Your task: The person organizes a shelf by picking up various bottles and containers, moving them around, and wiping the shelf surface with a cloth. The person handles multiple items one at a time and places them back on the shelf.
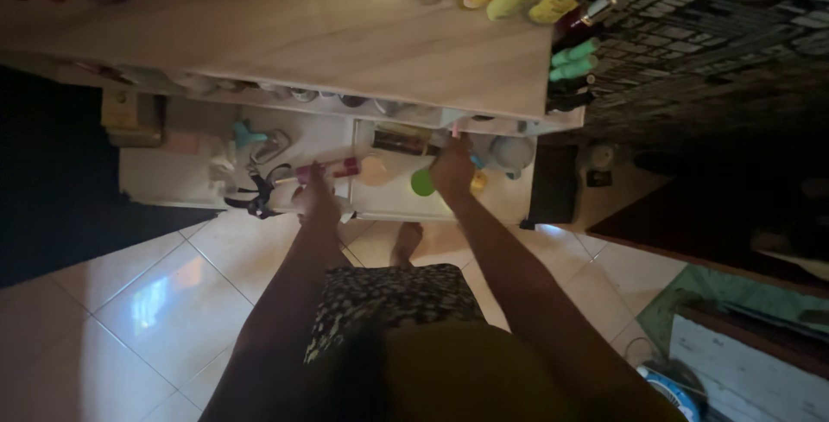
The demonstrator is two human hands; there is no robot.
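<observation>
Both arms reach down into the lower shelf (173, 182) of a pale cabinet. Left hand (316, 201): fingers curled around a pink-banded bottle (341, 168), which lies sideways and sticks out beyond the fingertips on both sides. Right hand (452, 170): fingers closed, but on what cannot be told (dim light); a green cap (422, 182) sits just beside its knuckles. A black strap (257, 196) lies near the left fingers.
</observation>
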